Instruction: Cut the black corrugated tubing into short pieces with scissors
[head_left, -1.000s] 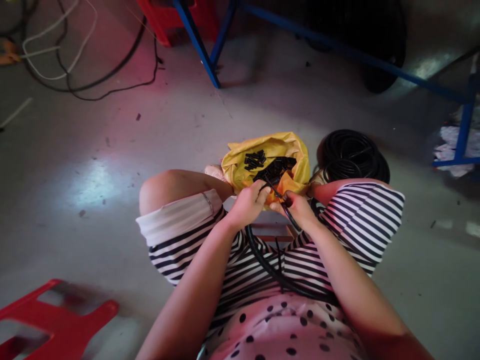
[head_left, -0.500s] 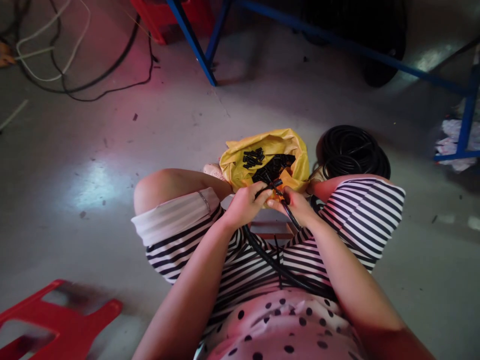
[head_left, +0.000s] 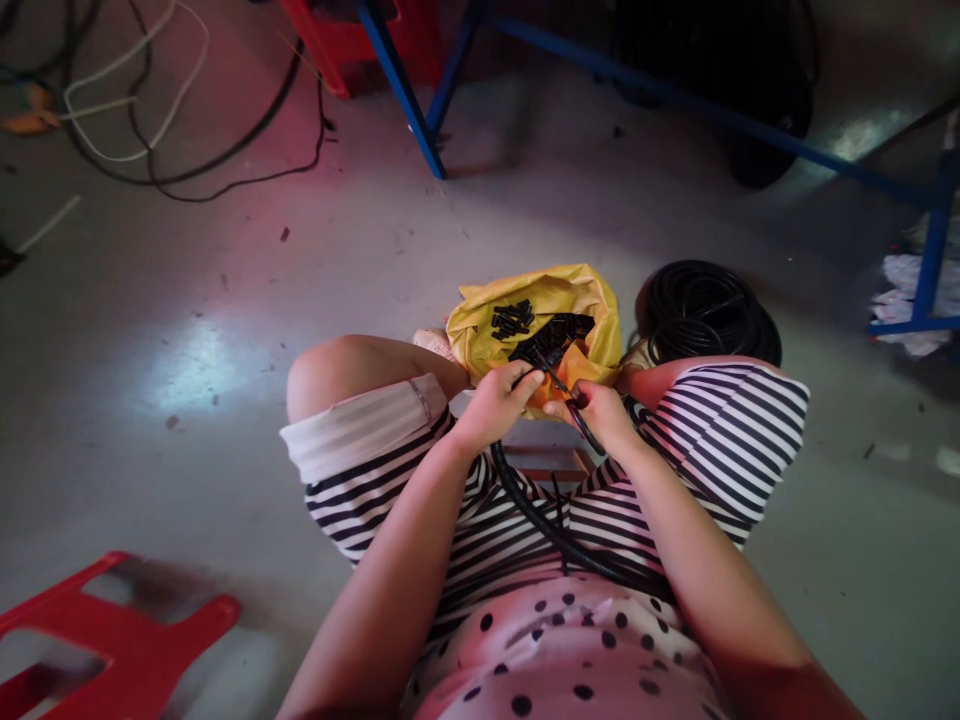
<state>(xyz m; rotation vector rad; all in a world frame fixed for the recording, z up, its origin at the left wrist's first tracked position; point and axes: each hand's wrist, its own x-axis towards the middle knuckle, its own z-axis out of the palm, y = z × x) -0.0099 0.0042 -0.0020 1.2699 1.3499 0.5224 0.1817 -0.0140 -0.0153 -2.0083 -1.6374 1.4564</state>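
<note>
My left hand (head_left: 495,403) grips the end of a black corrugated hose (head_left: 540,525) that loops down over my striped lap. Close beside it, my right hand (head_left: 598,412) pinches a thin black tool or cutter at the hose end; what it is exactly I cannot tell. Both hands hover just over the near edge of a yellow bag (head_left: 577,295) on the floor between my knees. Inside the bag lie several short black hose pieces (head_left: 513,317).
A coil of black hose (head_left: 709,312) lies on the floor right of the bag. Blue frame legs (head_left: 409,100) stand ahead, loose cables (head_left: 172,150) at the far left, a red plastic stool (head_left: 105,640) at the near left, crumpled white paper (head_left: 904,290) at the right.
The hands stay together at the hose end over the bag, shifting only slightly. The view has swung a little.
</note>
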